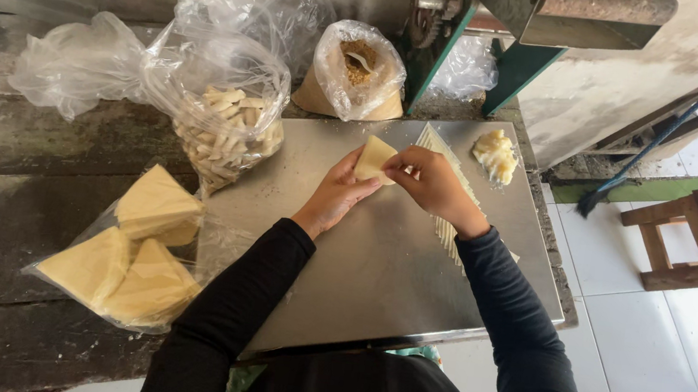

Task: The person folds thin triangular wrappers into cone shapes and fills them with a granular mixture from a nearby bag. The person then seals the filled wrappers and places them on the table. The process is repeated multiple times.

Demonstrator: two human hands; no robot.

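Note:
Both my hands meet over the middle of a metal tray (pixel 377 259). My left hand (pixel 339 191) cradles a pale yellow triangular dough wrapper (pixel 373 156) from below. The fingers of my right hand (pixel 433 181) pinch that wrapper's right edge. Under my right wrist lies a stack of flat wrappers (pixel 449 181), mostly hidden by the hand and sleeve. A lump of pale yellow filling (pixel 495 153) sits on the tray's far right corner.
A clear bag of folded pieces (pixel 226 135) stands at the tray's far left. Plastic-wrapped triangular wrapper stacks (pixel 131 255) lie on the dark wooden bench (pixel 17 144). A bag of brown crumbs (pixel 358 72) and a green machine frame (pixel 442 54) stand behind. A wooden stool (pixel 695 237) is at right.

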